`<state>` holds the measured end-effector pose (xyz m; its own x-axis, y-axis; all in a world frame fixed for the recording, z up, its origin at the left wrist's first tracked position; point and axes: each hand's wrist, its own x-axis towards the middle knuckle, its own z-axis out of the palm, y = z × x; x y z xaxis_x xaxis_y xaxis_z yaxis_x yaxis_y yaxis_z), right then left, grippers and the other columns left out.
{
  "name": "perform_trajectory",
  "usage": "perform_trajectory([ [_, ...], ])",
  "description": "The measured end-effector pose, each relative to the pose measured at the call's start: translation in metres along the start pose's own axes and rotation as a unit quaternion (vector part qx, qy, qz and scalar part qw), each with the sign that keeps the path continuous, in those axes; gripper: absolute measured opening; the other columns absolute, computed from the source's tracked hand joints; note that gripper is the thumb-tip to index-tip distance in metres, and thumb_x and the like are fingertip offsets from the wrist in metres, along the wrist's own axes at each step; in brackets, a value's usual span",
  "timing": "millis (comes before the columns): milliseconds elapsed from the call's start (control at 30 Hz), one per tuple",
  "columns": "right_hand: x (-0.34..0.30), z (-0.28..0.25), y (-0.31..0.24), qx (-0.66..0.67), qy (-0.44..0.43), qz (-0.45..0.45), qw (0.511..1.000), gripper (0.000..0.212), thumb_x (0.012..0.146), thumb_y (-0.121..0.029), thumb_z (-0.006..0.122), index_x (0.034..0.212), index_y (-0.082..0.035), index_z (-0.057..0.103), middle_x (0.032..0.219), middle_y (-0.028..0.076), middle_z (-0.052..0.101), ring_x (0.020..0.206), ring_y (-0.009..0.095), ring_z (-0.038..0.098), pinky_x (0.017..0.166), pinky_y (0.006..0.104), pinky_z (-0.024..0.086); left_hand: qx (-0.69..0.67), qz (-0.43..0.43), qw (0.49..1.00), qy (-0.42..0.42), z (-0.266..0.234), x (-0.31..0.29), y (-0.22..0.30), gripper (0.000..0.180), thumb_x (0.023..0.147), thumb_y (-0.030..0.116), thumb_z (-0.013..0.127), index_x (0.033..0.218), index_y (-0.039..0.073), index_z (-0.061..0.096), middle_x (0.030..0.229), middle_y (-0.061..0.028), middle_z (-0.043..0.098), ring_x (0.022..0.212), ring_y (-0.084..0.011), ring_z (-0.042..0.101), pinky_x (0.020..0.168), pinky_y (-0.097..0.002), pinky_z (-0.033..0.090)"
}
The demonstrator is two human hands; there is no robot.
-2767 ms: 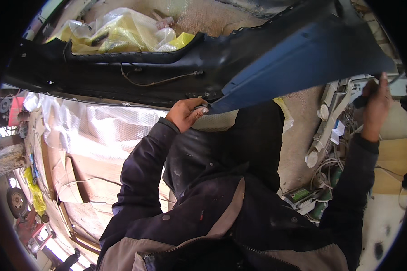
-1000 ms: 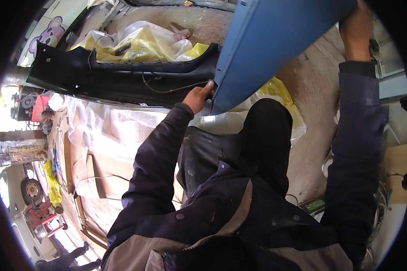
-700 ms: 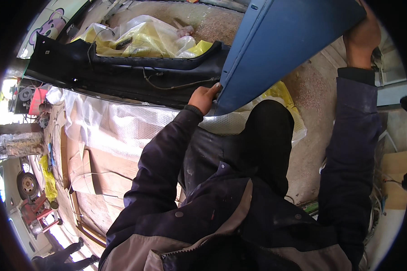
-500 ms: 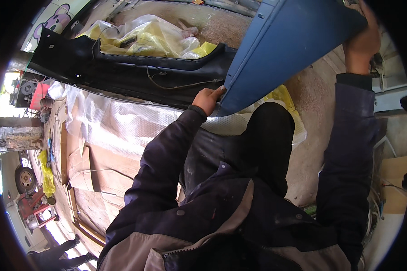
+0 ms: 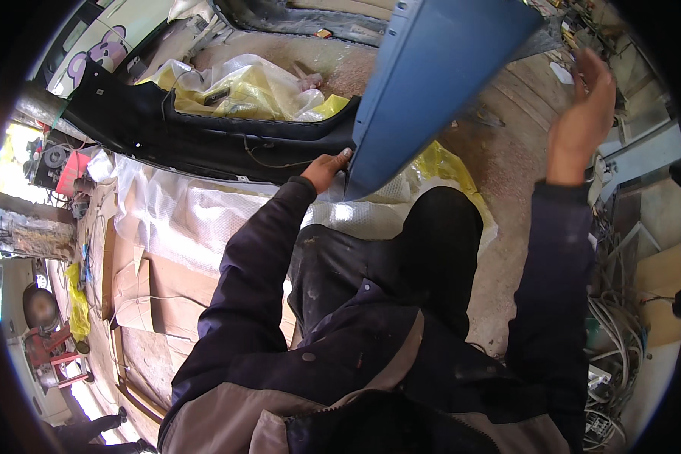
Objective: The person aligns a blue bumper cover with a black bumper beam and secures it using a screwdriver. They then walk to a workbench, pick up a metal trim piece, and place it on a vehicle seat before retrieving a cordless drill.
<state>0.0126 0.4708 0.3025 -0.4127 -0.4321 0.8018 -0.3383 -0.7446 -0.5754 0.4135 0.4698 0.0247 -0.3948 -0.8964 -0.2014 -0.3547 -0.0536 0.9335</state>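
Observation:
A long black car bumper (image 5: 227,130) lies across the floor ahead of me, hollow side up, with a thin wire along it. At its right end rises a blue painted panel (image 5: 439,91); whether the two are one piece I cannot tell. My left hand (image 5: 325,172) grips the panel's lower left edge, thumb on top and the other fingers mostly hidden. To the right, my right hand (image 5: 583,121) is raised with its fingers stretched out. It holds nothing and is apart from the panel.
Bubble wrap (image 5: 189,212) and yellow-and-clear plastic sheeting (image 5: 257,87) lie around the bumper. Another dark bumper-like part (image 5: 303,26) rests farther off. Tangled cables (image 5: 617,340) line the right side. Cardboard (image 5: 140,287) covers floor at left, near a red stand (image 5: 49,356).
My right hand has let go of the blue panel's far right corner and moved nearer to me. The panel has shifted left in view; my left hand remains on its edge.

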Motion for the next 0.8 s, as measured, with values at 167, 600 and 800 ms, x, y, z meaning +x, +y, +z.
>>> perform_trajectory([
  [167, -0.129, -0.063, -0.029, -0.219, -0.328, -0.003, 0.919, 0.022, 0.105, -0.02, 0.065, 0.112, -0.002, 0.074, 0.109, 0.015, 0.071, 0.107, 0.031, 0.067, 0.094, 0.0425, 0.051, 0.062, -0.074, 0.993, 0.066, -0.007, -0.008, 0.018, 0.063, 0.114, 0.053, 0.047, 0.121, -0.004, 0.073, 0.115, -0.0196, 0.069, 0.107, -0.0234, 0.063, 0.097, -0.0361, 0.048],
  [600, -0.169, -0.145, -0.058, -0.183, -0.572, 0.293, 0.744, 0.032, 0.088, -0.032, 0.077, 0.112, -0.011, 0.078, 0.116, 0.01, 0.074, 0.109, 0.034, 0.069, 0.098, 0.0447, 0.054, 0.574, 0.259, 0.775, 0.042, -0.063, -0.036, -0.13, 0.023, 0.091, -0.002, 0.06, 0.11, 0.0, 0.073, 0.113, -0.0208, 0.072, 0.111, -0.0418, 0.068, 0.098, -0.0483, 0.054],
  [800, -0.155, -0.161, -0.107, -0.2, -0.533, 0.455, 0.685, 0.033, 0.089, -0.037, 0.075, 0.112, -0.015, 0.082, 0.117, 0.011, 0.076, 0.114, 0.034, 0.068, 0.099, 0.0473, 0.054, 0.333, -0.051, 0.933, 0.122, -0.078, -0.043, -0.071, 0.022, 0.109, 0.013, 0.051, 0.114, -0.003, 0.065, 0.107, -0.023, 0.068, 0.1, -0.0376, 0.066, 0.091, -0.0484, 0.052],
])
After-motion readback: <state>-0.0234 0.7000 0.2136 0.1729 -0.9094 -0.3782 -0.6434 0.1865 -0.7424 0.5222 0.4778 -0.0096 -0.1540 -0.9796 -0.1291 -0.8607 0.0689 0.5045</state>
